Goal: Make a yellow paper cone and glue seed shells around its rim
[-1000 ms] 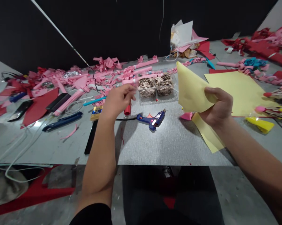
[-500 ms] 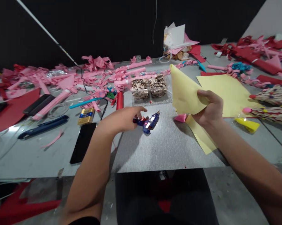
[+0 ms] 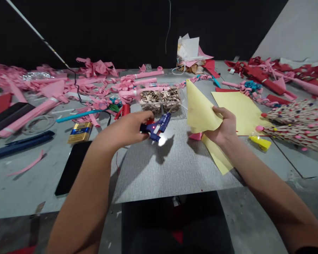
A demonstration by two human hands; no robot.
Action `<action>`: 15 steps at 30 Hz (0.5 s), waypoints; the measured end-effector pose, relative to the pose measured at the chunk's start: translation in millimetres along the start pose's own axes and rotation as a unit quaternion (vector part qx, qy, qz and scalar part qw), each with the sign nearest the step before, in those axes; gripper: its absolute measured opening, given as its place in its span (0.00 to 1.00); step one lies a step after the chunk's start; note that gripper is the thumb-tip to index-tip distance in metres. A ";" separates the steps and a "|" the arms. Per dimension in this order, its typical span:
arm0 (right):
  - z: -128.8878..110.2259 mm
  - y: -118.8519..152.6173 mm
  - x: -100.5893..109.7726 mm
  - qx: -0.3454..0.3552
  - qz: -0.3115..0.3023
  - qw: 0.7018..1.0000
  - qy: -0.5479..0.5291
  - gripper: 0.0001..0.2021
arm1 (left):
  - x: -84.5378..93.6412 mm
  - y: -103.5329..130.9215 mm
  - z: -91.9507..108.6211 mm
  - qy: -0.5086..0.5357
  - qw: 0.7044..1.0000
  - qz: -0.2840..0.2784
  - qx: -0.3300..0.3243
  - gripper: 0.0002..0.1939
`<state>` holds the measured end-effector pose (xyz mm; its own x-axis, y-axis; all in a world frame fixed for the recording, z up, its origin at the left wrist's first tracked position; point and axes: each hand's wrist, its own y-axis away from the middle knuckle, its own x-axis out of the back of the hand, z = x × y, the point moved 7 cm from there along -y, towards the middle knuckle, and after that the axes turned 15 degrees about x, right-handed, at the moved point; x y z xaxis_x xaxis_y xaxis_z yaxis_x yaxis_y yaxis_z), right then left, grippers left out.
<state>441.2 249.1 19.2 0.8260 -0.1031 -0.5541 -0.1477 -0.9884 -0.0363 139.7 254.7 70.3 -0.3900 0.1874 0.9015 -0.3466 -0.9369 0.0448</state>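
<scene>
In the head view, the person's left hand [image 3: 129,128] is gripping the rear of a blue glue gun [image 3: 163,121] above the table [image 3: 175,162] at twelve o'clock, the fingers sitting back from the nozzle, I'd guess to avoid its heat. Toward one o'clock, the right hand [image 3: 226,125] is pinching the lower edge of a rolled yellow paper [image 3: 200,109], its tip pointing to eleven, probably so the roll isn't springing open. Beyond the gun, a clear box [image 3: 182,112] is containing loose brown-edged pieces [image 3: 171,98], seemingly penned in against scattering, while a black phone [image 3: 73,169] is lying at ten o'clock.
</scene>
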 end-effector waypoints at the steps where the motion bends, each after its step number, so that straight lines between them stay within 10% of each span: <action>1: -0.5 0.0 0.0 0.006 -0.001 1.000 0.001 0.20 | 8.1 0.8 0.7 0.031 0.999 0.029 -0.025 0.16; 7: -3.4 5.1 -7.0 0.029 -0.039 0.998 0.035 0.19 | 40.1 4.8 3.7 0.159 0.950 0.238 -0.126 0.10; 15: -8.2 9.2 -11.3 0.094 -0.021 0.994 0.060 0.17 | 38.0 3.3 -1.2 0.307 0.894 0.285 -0.158 0.02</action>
<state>435.0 240.2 32.0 0.8911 -0.0868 -0.4455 -0.2016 -0.9551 -0.2171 122.7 259.0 104.2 -0.9410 -0.0761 0.3299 -0.1292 -0.8200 -0.5576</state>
